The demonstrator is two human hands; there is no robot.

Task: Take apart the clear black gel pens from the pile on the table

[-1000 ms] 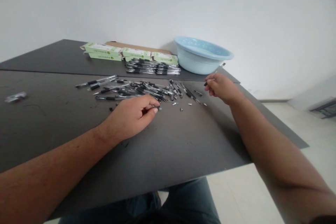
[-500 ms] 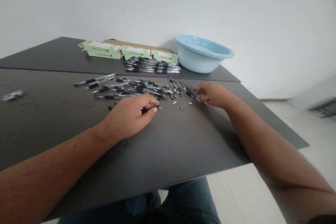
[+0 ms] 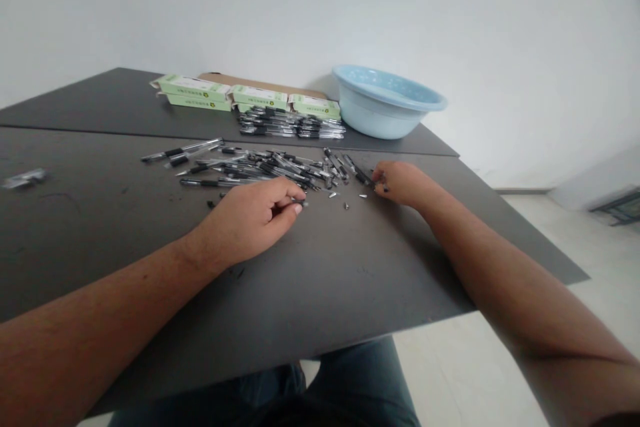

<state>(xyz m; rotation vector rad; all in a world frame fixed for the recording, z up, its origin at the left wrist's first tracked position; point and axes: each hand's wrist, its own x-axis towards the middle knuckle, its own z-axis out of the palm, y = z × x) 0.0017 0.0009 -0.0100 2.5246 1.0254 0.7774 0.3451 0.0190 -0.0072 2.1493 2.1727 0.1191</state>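
My left hand (image 3: 260, 217) is pinched in front of the pen pile, with a small dark pen part (image 3: 299, 203) between thumb and forefinger. To the right, my right hand (image 3: 395, 181) has its fingers closed at the near end of a dark pen (image 3: 359, 172) that lies slanting on the table. Loose black and clear pens (image 3: 280, 167) are heaped between and beyond the hands. Small silvery tips (image 3: 346, 205) lie on the table between my hands.
Neatly stacked pens (image 3: 270, 123) lie behind the heap, before green and white boxes (image 3: 200, 89). A light blue basin (image 3: 383, 110) stands at the back right. A clear plastic piece (image 3: 25, 179) is at far left on the grey table (image 3: 300, 293).
My right hand has shifted slightly, its fingers drawn more closely together around the pen's end. My left hand has stayed nearly still with its small part.
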